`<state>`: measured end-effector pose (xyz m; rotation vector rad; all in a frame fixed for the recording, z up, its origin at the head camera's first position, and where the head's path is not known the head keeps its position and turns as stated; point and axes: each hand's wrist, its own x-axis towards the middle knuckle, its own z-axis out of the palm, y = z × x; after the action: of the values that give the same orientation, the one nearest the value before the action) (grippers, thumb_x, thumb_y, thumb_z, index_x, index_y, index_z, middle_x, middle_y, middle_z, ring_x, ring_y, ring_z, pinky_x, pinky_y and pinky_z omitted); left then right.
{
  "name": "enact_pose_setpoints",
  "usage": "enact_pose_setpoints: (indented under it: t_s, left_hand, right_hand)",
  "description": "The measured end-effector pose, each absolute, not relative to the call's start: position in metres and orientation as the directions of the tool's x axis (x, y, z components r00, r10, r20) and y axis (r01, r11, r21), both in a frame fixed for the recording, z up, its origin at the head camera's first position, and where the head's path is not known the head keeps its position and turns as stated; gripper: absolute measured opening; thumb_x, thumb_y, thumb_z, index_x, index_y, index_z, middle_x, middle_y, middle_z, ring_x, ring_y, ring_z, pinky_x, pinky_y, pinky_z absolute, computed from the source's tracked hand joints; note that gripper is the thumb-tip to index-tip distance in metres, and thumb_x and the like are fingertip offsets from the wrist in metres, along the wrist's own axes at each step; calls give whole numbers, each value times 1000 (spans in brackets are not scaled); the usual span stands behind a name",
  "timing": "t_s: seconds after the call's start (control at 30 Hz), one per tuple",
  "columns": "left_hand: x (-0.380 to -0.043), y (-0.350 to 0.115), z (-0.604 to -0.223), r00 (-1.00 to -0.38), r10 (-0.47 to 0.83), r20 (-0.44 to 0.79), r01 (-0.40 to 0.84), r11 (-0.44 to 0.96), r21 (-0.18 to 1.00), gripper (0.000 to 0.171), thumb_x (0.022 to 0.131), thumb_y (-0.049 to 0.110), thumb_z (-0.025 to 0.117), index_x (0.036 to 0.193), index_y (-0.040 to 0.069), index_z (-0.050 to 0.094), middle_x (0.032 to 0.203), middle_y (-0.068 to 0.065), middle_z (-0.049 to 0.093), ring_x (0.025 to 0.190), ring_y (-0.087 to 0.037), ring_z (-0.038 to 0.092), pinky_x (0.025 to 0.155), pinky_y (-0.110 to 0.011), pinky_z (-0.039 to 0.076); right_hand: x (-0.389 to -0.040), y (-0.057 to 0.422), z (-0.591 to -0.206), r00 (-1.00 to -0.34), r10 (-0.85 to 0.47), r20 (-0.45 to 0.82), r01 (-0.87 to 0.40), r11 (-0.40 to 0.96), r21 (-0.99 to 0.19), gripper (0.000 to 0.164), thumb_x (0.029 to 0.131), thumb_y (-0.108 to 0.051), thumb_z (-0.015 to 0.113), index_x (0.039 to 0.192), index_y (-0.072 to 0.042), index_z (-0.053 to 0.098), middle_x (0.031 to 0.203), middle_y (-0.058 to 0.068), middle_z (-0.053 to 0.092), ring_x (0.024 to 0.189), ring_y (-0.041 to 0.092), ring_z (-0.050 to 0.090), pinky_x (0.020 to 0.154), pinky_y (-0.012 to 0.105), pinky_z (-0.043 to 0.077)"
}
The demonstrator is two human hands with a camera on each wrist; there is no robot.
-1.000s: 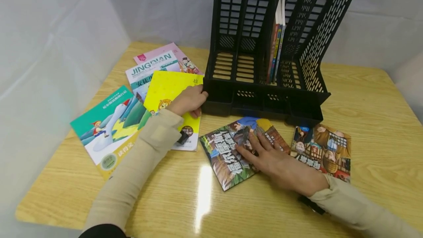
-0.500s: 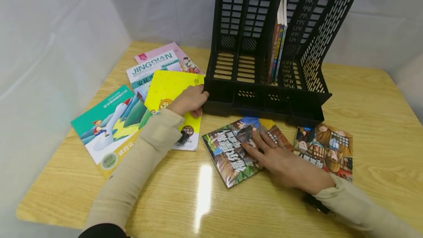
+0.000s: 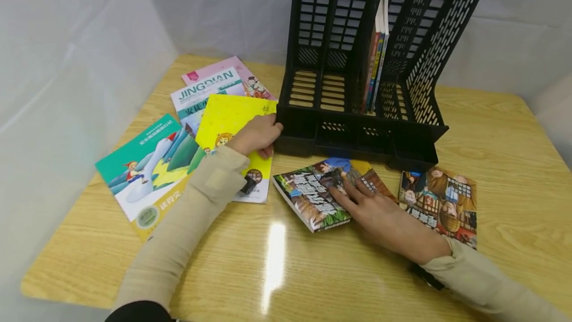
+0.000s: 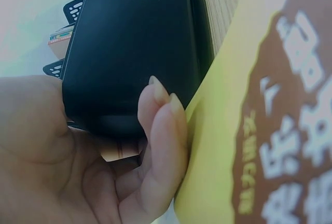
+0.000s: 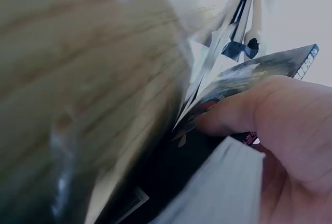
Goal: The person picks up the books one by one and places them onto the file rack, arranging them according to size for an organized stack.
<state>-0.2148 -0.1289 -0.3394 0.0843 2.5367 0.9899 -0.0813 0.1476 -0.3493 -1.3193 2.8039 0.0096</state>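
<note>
Nearest me, I see the right hand (image 3: pixel 380 217) gripping the comic (image 3: pixel 308 193) just in front of the rack (image 3: pixel 339 145), fingers on its cover and thumb underneath. The comic is tilted, its near edge off the table (image 3: pixel 505 173), with pale page edges showing; its glossy cover mixes jungle green, brown and blue under a thick white Chinese title. On its right I have the brown book (image 3: pixel 451 207), crowded with painted figures and white lettering.

Over left, the green book (image 3: pixel 156 163) carries a white goose, small Chinese lettering and a round seal. Beyond it, the left hand (image 3: pixel 255 135) is curled round the black rack's near left corner, above the yellow book (image 3: pixel 223 118), where I read "拉". Behind, a pale book (image 3: pixel 205 88) says "JINGDIAN", partly over a pink book (image 3: pixel 223 69). Farthest, thin books (image 3: pixel 375 63) stand upright in the rack; I can't read their spines.
</note>
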Motion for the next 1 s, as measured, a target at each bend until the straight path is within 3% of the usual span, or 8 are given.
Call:
enact_pose_setpoints:
  t_s: [0.13,0.33,0.47,0.57,0.67,0.77,0.87,1.0]
  left_hand:
    - [-216,-128,-340,-910,206,-360,-95,740,665,51,104,29,34,146,-1,32,69,-15,60,50,-22,62,51,-31,56]
    - [-215,-127,-338,-912,202,-357,-101,733,673,43,103,28,36,135,0,43,70,-15,59,52,-24,63,51,-32,56]
    - [-214,-128,-337,-910,196,-365,-112,731,673,41,103,28,37,133,1,44,71,-15,59,52,-24,63,51,-31,56]
    - [-214,-128,-338,-911,200,-361,-107,730,675,41,103,28,37,132,0,45,71,-15,59,51,-23,62,51,-31,56]
    - [-213,-129,-338,-912,209,-352,-92,733,674,42,103,28,36,133,-1,44,72,-16,58,50,-23,61,51,-31,56]
    - [-213,-130,-339,-912,217,-349,-85,731,677,44,103,28,36,136,-2,42,73,-16,59,52,-23,61,52,-31,56]
    - [-213,-130,-339,-910,221,-352,-87,727,681,45,104,28,36,137,-2,41,75,-17,60,55,-24,63,54,-32,57]
    - [-215,-130,-339,-910,225,-348,-82,726,683,42,104,28,36,132,-2,45,77,-18,60,57,-25,64,55,-32,57]
  right_hand:
    - [-81,147,-347,-630,-776,-29,-775,631,-22,74,78,18,65,145,-2,40,138,35,43,119,52,49,56,42,57]
    - [-80,149,-343,-595,-803,23,-803,595,-21,77,78,22,63,146,0,36,139,32,44,121,49,49,72,48,57]
    - [-80,149,-341,-598,-799,69,-802,596,-41,77,78,21,64,146,0,35,140,29,44,117,46,54,72,49,57]
    - [-81,150,-339,-596,-797,98,-803,594,-49,78,75,21,64,145,1,35,139,29,45,102,43,63,61,39,57]
    - [-83,151,-335,-600,-792,115,-800,594,-84,78,74,20,64,144,3,34,136,29,48,74,32,66,46,25,47]
    - [-84,154,-328,-640,-762,101,-765,619,-177,77,78,16,64,146,1,32,127,28,55,49,12,50,40,18,32]
    - [-85,156,-321,-690,-719,82,-710,651,-267,74,83,13,59,149,-3,29,103,22,64,42,3,34,42,18,33]
    - [-90,159,-318,-711,-690,140,-693,650,-313,68,84,12,54,147,-2,33,92,19,66,51,9,54,48,25,46]
